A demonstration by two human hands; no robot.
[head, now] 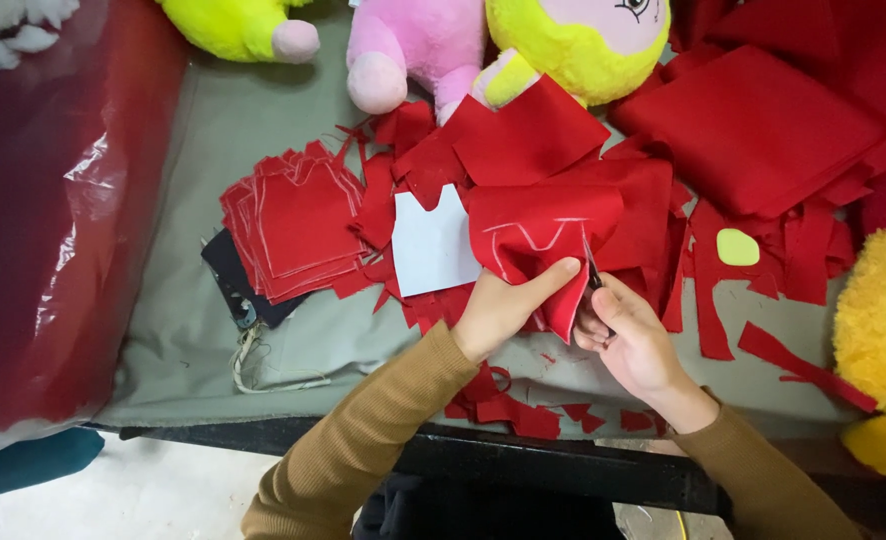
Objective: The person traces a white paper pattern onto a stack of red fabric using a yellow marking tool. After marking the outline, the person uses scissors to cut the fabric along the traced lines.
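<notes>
Two hands meet over one piece of red felt (538,240) near the front edge of the counter (213,330). Your left hand (508,305) is closed on the lower part of this piece, with the thumb stretched along its face, and lifts it a little above the scraps. Your right hand (633,340) is closed around small scissors (593,272), whose dark blades stand at the right edge of the piece, close to the pale chalk line drawn on it. I judge the felt to be light, soft and floppy: it folds over your fingers, so it is better to hold it just beside the chalk line, where the cloth stays flat and tight for the blades. It does not look slippery or fragile. To the left lies a stack of cut red shapes (293,225), and between the stack and your piece lies a white paper pattern (433,245). Many red offcuts (508,405) lie around, and plush toys (413,45) in yellow and pink sit at the far side of the counter.
</notes>
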